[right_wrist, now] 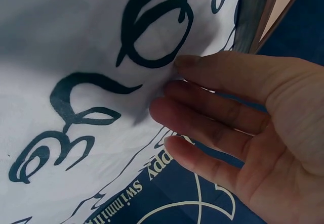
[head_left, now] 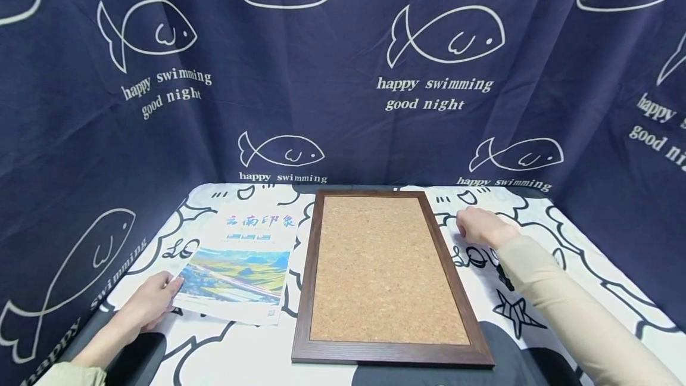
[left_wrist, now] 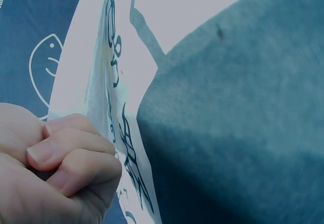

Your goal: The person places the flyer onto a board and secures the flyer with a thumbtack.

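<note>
On the left of the table, my left hand (head_left: 152,301) pinches the left edge of a paper poster (head_left: 236,270) printed with a landscape and Chinese title characters. The left wrist view shows curled fingers (left_wrist: 83,155) beside the poster's edge. To the right of the poster lies a cork board (head_left: 383,273) in a dark brown wooden frame. Beyond the frame's right side is my right hand (head_left: 485,226), apart from the board. In the right wrist view its fingers (right_wrist: 202,115) are relaxed and slightly bent, with nothing between them and the thumb.
A white cloth (head_left: 209,350) with black drawings covers the table. Dark blue curtains (head_left: 354,70) with white fish and lettering enclose the back and both sides. The frame's far edge lies close to the back curtain.
</note>
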Action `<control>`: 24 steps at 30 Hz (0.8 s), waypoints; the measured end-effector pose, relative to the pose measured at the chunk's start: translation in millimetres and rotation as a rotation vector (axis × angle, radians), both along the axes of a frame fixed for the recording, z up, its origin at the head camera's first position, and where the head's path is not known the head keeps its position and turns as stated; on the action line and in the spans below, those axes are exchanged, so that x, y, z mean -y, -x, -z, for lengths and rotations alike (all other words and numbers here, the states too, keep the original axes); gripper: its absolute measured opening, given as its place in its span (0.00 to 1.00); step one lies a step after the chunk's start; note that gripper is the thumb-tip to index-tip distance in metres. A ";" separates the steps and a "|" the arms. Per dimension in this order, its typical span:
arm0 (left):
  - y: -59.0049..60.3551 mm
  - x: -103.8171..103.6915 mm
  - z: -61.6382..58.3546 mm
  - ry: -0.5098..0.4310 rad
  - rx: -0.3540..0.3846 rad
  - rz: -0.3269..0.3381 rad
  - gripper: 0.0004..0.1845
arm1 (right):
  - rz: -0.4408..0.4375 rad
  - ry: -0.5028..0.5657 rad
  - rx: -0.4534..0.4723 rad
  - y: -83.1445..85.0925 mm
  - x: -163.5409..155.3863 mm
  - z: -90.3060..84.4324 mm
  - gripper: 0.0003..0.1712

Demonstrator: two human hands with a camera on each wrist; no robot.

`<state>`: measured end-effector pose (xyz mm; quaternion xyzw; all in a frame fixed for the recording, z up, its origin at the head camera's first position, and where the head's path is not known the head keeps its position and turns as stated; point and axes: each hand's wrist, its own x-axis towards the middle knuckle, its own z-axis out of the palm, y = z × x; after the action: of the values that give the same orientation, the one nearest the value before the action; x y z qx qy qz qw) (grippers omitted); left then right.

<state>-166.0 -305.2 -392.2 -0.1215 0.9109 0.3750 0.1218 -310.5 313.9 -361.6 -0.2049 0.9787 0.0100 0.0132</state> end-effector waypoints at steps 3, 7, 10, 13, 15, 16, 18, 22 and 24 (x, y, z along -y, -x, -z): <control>1.1 0.4 -0.1 -0.037 -0.021 -0.012 0.18 | -0.015 -0.016 -0.035 -1.6 1.0 1.8 0.09; 1.6 0.0 -0.8 -0.102 -0.039 -0.031 0.18 | -0.031 -0.043 -0.080 -3.3 2.8 3.3 0.10; 2.3 -1.6 -2.0 -0.149 -0.041 -0.053 0.18 | -0.048 -0.064 -0.109 -4.0 4.3 3.7 0.10; 3.4 -3.9 -3.6 -0.188 -0.052 -0.066 0.19 | -0.055 -0.081 -0.124 -3.4 5.2 4.6 0.10; 3.5 -6.5 -4.9 -0.207 -0.068 -0.067 0.19 | -0.060 -0.088 -0.125 -2.9 5.5 5.1 0.10; 3.6 -8.0 -5.9 -0.216 -0.078 -0.065 0.19 | -0.059 -0.091 -0.122 -2.6 5.9 5.4 0.10; 3.4 -11.9 -8.0 -0.238 -0.100 -0.064 0.19 | -0.057 -0.097 -0.113 -2.0 6.3 5.8 0.09; 4.2 -21.5 -12.1 -0.266 -0.141 -0.072 0.16 | -0.054 -0.106 -0.103 -1.9 6.5 6.6 0.08; 4.6 -26.1 -13.6 -0.269 -0.157 -0.075 0.18 | -0.056 -0.111 -0.105 -2.4 6.2 7.0 0.08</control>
<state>-170.7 -279.1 -378.6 -0.1083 0.8541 0.5062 0.0511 -308.1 307.7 -368.6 -0.2304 0.9698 0.0754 -0.0270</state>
